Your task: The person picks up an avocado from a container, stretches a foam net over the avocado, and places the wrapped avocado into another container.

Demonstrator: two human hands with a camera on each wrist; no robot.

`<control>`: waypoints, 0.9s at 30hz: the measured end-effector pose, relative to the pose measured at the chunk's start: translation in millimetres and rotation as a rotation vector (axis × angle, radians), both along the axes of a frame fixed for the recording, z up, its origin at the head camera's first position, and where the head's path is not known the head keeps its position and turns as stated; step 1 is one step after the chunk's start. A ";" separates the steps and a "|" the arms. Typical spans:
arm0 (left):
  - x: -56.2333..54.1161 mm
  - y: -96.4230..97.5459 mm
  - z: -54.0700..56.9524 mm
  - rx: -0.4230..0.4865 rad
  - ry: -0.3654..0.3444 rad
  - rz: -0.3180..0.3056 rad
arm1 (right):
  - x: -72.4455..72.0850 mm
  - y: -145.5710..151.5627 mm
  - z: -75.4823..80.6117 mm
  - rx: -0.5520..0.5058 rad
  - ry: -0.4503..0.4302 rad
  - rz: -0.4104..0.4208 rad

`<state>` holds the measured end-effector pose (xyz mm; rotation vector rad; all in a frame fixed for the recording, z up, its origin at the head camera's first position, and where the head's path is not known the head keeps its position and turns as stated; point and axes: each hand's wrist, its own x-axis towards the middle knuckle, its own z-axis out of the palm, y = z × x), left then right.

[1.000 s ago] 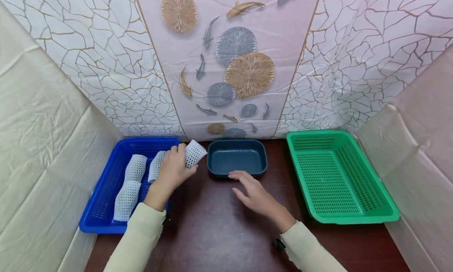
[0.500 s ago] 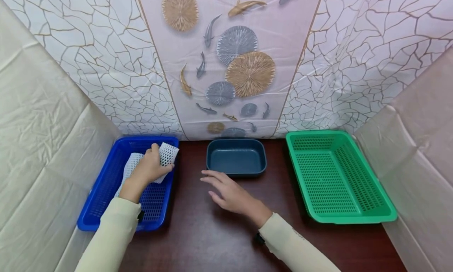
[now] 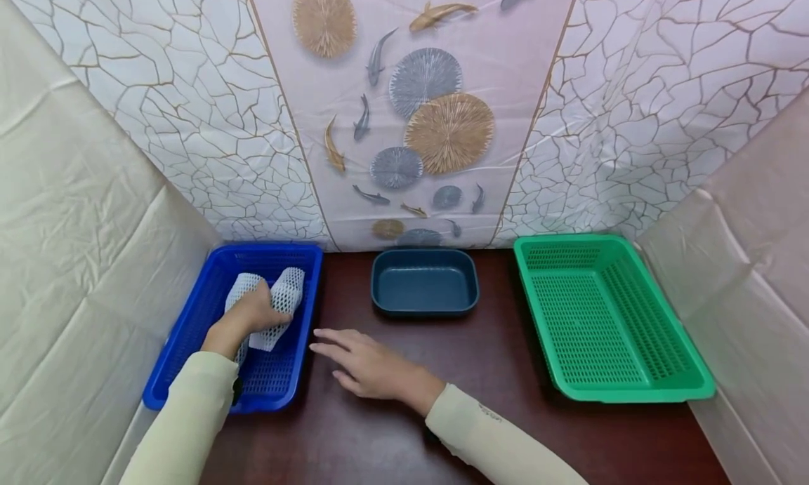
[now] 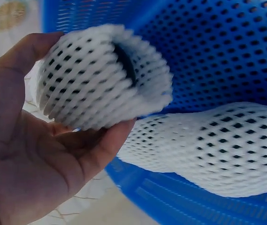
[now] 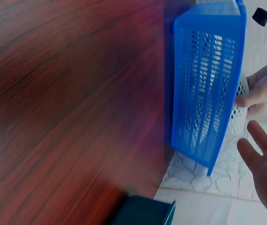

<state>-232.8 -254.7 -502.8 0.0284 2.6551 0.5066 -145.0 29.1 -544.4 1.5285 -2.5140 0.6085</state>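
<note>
My left hand reaches into the blue basket and grips a white foam net sleeve. In the left wrist view, thumb and fingers wrap its sides, and something dark shows within its open end. More white foam netting lies in the basket just beyond it. In the head view, netting also shows on the far side of the hand, partly hidden by it. My right hand, fingers extended and apart, holds nothing and hovers over the table by the basket's right side.
A dark teal rectangular dish stands at the back middle of the brown table. To the right is a green perforated basket with nothing in it. Fabric walls enclose the table at the back and both sides.
The left hand has carried the foam net sleeve leftward from beside the dish, back over and down into the blue basket. The right hand has moved left and nearer, from the dish towards that basket.
</note>
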 end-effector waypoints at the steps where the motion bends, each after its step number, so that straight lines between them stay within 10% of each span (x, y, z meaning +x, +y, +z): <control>1: 0.5 -1.2 -2.5 -0.005 -0.022 0.004 | 0.4 -3.6 -0.6 0.012 0.016 0.007; 27: 16.6 -17.7 -4.0 -0.066 -0.249 -0.017 | -0.1 -37.7 -14.2 0.242 -0.037 0.045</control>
